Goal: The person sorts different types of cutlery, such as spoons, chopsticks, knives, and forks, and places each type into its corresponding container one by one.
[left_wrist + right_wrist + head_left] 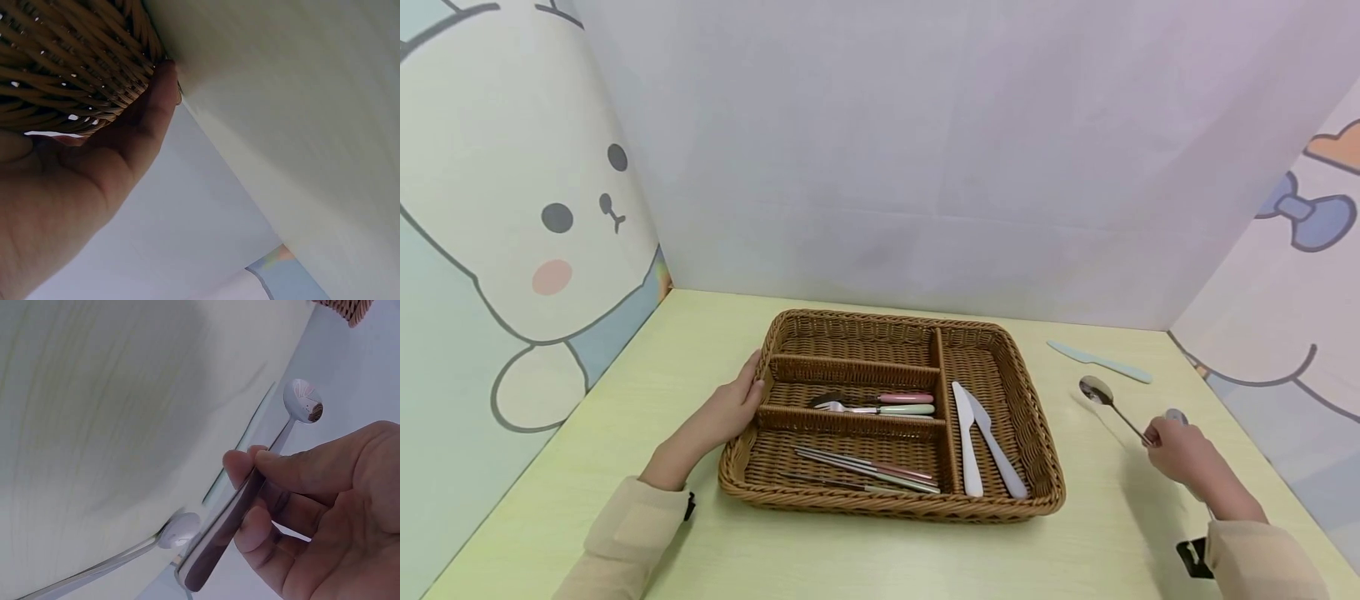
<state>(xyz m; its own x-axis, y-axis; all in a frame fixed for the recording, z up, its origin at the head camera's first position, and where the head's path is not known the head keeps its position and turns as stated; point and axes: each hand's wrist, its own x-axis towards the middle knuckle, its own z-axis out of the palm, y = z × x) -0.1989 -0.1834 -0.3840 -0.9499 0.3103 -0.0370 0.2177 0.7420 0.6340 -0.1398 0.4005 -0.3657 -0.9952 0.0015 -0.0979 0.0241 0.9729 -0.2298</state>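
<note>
Head view: brown woven wicker cutlery basket [1037, 433] at centre of pale green tabletop [865, 558], its left rim touched by left hand [730, 408] with relaxed fingers, shiny metal spoon [1108, 400] pinched by right hand [1180, 454] right of basket, left wrist view: thumb laid along basket weave, right wrist view: spoon handle held between thumb and fingers [240, 469], second spoon [178, 531] lying nearby.

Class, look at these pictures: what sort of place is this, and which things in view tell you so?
Probably a staged tabletop booth for sorting cutlery, not a real kitchen. Cartoon-printed panels wall in a pale table, which bears a wicker cutlery tray; the right hand holds a spoon.
</note>
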